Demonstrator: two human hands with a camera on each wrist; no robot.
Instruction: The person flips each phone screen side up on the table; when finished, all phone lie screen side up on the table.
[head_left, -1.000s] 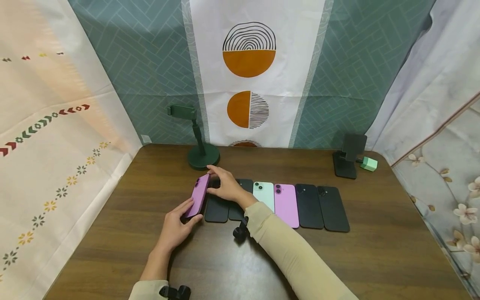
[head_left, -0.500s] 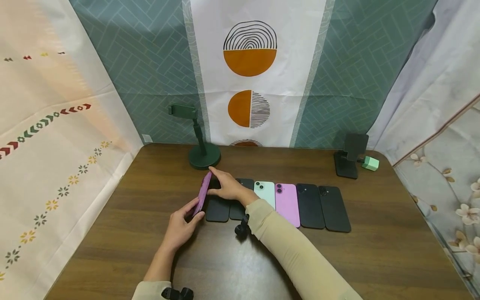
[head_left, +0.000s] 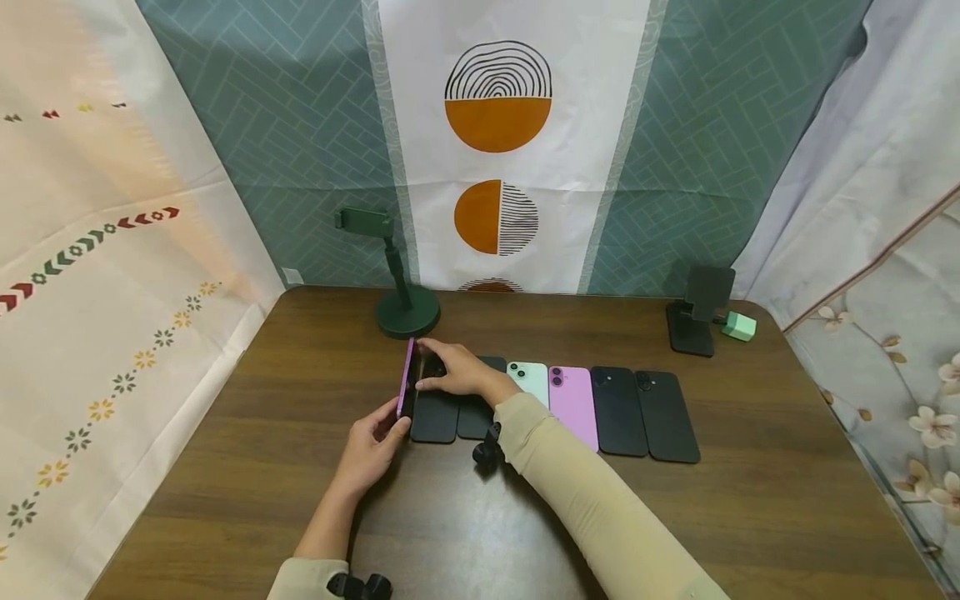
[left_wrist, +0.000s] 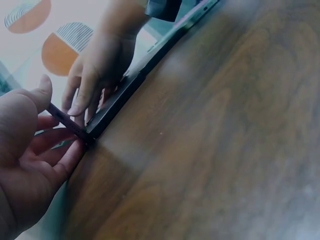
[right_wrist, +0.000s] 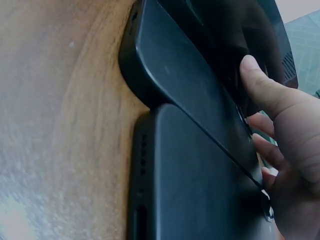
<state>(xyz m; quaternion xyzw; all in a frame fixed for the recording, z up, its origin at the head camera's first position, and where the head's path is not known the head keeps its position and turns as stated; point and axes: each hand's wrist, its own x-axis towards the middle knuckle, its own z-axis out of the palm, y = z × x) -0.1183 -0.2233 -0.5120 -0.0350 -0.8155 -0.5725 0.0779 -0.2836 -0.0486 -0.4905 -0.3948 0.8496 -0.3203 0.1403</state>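
Observation:
A purple phone [head_left: 406, 383] stands tilted on its long edge at the left end of a row of phones. Its dark screen [right_wrist: 225, 35] faces right. My left hand [head_left: 369, 446] grips its near end between thumb and fingers; the left wrist view shows the phone's end edge [left_wrist: 71, 123] there. At the far end, my right hand [head_left: 467, 371] pinches the phone, thumb on the screen side, its other fingers partly hidden. Under the right hand lie a black phone [head_left: 434, 418] and a second dark phone [head_left: 475, 422], side by side, backs up.
Farther right in the row lie a mint phone [head_left: 528, 381], another purple phone [head_left: 573, 408] and two black phones [head_left: 619, 412]. A green phone stand [head_left: 407, 312] is behind the hands. A black stand [head_left: 690, 329] and a mint green block [head_left: 738, 327] sit at the back right.
The held purple phone has turned from showing its purple back to nearly edge-on, its screen now facing right. My left hand has shifted slightly right with it.

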